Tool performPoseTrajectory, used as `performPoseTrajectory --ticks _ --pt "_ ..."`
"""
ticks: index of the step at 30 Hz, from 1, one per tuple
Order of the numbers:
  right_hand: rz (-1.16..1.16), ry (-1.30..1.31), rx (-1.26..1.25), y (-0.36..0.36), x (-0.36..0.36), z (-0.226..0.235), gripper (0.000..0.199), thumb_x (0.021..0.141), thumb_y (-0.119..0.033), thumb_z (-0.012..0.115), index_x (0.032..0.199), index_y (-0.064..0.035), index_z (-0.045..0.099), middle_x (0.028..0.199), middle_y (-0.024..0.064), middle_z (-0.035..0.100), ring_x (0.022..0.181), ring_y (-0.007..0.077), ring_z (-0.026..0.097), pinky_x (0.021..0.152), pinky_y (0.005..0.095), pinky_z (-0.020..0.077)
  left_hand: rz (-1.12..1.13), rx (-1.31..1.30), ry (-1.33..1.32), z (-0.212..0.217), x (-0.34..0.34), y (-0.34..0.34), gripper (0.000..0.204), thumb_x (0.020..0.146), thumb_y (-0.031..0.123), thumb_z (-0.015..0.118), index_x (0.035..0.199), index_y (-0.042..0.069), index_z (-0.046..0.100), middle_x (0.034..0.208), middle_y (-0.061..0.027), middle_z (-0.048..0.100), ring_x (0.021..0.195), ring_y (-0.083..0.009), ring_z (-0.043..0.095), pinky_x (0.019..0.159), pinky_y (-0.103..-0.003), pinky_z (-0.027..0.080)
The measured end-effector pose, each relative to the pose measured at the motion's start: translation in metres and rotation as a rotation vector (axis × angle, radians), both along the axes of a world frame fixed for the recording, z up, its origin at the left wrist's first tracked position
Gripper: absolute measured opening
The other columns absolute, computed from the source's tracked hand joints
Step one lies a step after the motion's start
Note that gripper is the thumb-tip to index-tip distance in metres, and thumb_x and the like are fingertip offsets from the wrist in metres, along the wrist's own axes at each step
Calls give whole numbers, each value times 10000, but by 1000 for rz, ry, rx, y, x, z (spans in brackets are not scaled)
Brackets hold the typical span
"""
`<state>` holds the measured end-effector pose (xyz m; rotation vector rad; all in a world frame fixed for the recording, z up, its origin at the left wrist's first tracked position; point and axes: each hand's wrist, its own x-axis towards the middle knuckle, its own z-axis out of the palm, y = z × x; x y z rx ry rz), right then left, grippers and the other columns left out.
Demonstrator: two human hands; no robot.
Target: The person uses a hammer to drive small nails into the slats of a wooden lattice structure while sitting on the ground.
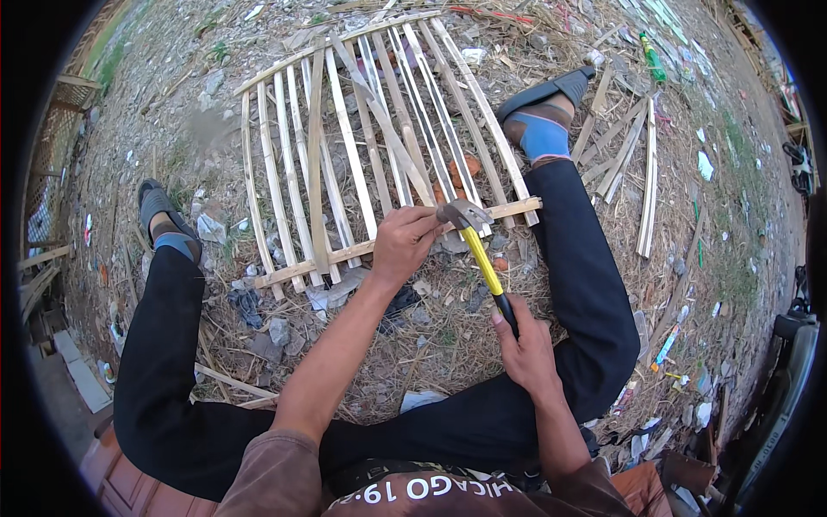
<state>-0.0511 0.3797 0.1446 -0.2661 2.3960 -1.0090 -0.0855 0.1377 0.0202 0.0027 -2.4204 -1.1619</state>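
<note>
A claw hammer (484, 261) with a yellow and black handle is gripped near the handle's end by my right hand (527, 349). Its metal head rests at or just over the near crosspiece (343, 255) of a slatted wooden frame lying on the ground. Right beside the head is my left hand (403, 246), its fingers pinched together at the crosspiece; whatever they hold is hidden. Several thin slats (346, 142) run from this crosspiece to the far crosspiece (345, 38). A loose-looking slat (383, 116) lies slantwise across the others.
My legs spread around the frame, the right sandal (551, 93) close to its far right corner. Loose wooden strips (648, 177) lie to the right. Rubble, dry straw and litter cover the ground. A green bottle (651, 57) lies at the far right; a mesh panel (60, 142) stands at left.
</note>
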Motion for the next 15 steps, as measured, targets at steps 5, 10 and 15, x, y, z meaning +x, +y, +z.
performPoseTrajectory --ticks 5,10,15 --pt "3 18 47 -3 2 1 261 1004 -173 573 1231 -49 543 710 217 633 675 435 652 596 477 466 6 21 0 1 1 -1 122 779 48 771 900 45 756 887 -74 738 834 -247 686 743 -364 497" --pt "-15 43 35 -5 2 0 291 1006 -185 574 1251 -32 540 721 238 632 683 450 647 599 488 462 16 20 33 1 -1 0 99 778 80 785 856 41 738 858 -74 735 793 -255 686 707 -375 487" --pt "-26 54 2 -8 1 7 312 1009 -203 578 1262 -25 538 725 239 633 691 453 650 602 488 464 20 47 50 5 -2 0 82 799 95 774 863 55 742 870 -77 741 812 -250 686 739 -373 489"
